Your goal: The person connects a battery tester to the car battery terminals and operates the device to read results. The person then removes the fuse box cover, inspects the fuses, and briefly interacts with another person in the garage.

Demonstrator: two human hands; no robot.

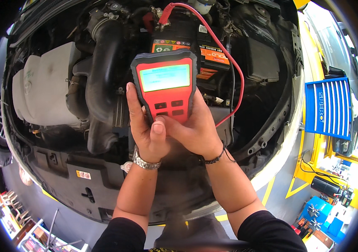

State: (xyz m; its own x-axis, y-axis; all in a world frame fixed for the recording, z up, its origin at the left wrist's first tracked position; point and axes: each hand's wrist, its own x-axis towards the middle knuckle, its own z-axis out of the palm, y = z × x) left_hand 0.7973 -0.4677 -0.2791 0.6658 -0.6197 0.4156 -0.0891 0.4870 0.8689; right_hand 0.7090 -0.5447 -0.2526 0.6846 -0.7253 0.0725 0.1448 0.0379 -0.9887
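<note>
A red battery tester [166, 95] with black edging and a lit screen is held up over the open engine bay. My left hand [142, 122] cradles it from the left side and below, its thumb near the lower buttons. Wrapped round the tester's right side is my right hand [193, 128], with its thumb over the lower left button. Behind the tester sits a black car battery [212, 50] with orange labels, partly hidden. A red clamp [166, 14] grips near the battery's far left terminal, and its red cable [229, 54] loops down the right side.
A grey engine cover [47, 86] and a black air intake pipe [101, 80] lie to the left. The front panel [74, 164] of the bay is between me and the engine. A blue tool cabinet [328, 107] stands at the right, beyond the car's edge.
</note>
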